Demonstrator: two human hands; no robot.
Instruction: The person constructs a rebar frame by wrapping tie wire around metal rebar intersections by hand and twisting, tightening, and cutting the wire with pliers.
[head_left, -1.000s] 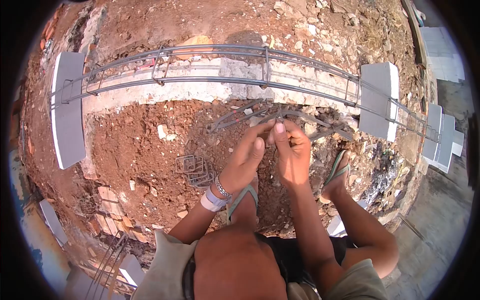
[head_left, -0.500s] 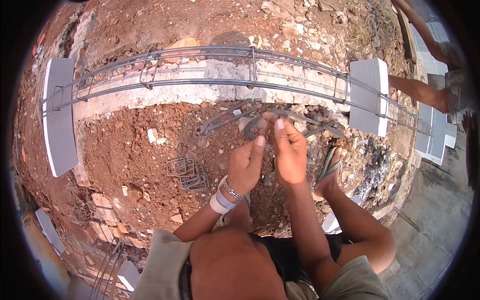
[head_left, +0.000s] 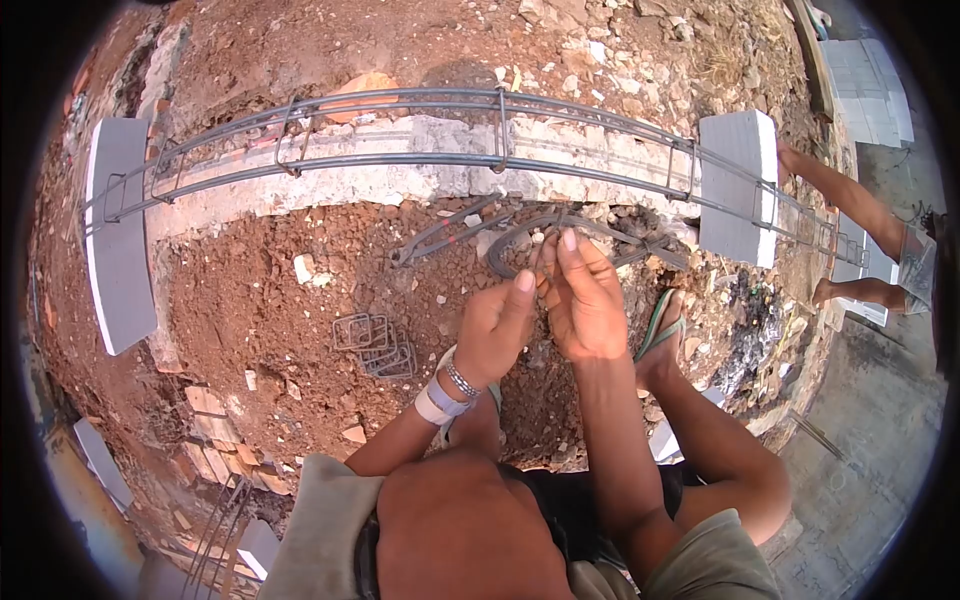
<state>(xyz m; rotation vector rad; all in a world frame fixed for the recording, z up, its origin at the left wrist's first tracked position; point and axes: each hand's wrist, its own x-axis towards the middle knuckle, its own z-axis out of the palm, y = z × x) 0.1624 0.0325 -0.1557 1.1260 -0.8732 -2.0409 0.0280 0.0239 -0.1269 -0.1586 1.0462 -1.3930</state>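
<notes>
My left hand point(head_left: 495, 325) is closed with its thumb up, a bracelet and pale bands round the wrist. Beside it my right hand point(head_left: 588, 305) is pinched, thumb against fingers, a little higher. What lies between the fingertips is too thin to make out. Just beyond the hands, a bundle of dark wire point(head_left: 500, 262) lies looped on the soil. A rebar cage point(head_left: 400, 160) with square stirrups spans the far side, its ends resting on a left grey foam block point(head_left: 120, 235) and a right grey foam block point(head_left: 738, 185).
Several loose stirrups point(head_left: 375, 345) lie on the reddish soil to the left. A pale masonry footing point(head_left: 380, 180) runs under the cage. At the right, another person's arm point(head_left: 850, 190) reaches toward the cage end. Broken bricks point(head_left: 210, 430) lie at lower left.
My right hand has turned and moved slightly right and down; my left hand has shifted slightly. At the right edge, the other person has moved lower, both hands now near the cage end.
</notes>
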